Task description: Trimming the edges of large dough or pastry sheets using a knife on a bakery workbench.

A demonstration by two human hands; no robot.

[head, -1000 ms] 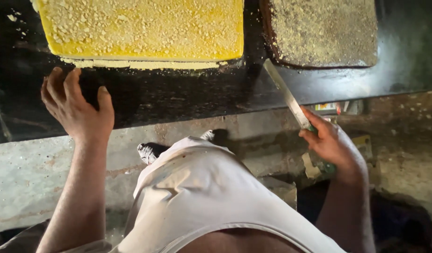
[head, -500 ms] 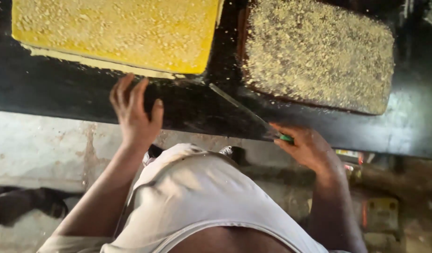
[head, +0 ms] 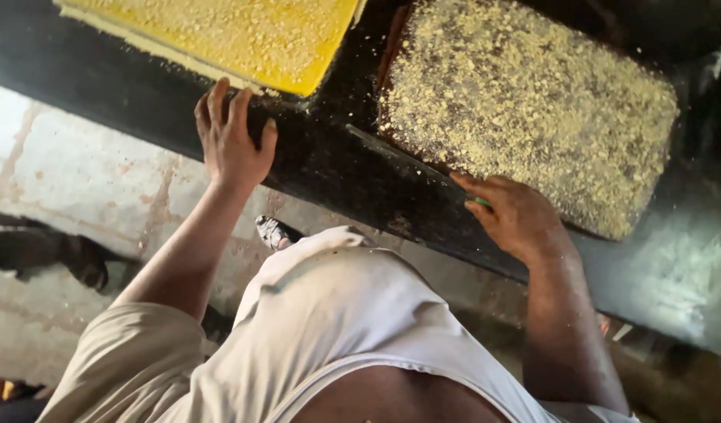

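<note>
Two crumb-topped slabs lie on the black worktop [head: 329, 168]: a yellow rectangular slab [head: 243, 31] at upper left and a dark brown rectangular slab [head: 533, 102] at right. The left hand [head: 231, 145] rests flat on the worktop, fingers spread and holding nothing, just below the yellow slab's near corner. The right hand [head: 513, 215] is closed around the green handle of a long thin-bladed knife [head: 400, 157], whose blade lies along the brown slab's near-left edge

A long, thin-bladed knife [head: 400, 159] with a green handle lay slanted across the black counter [head: 329, 157], just beside the crumb-topped brown slab [head: 533, 110].
</note>
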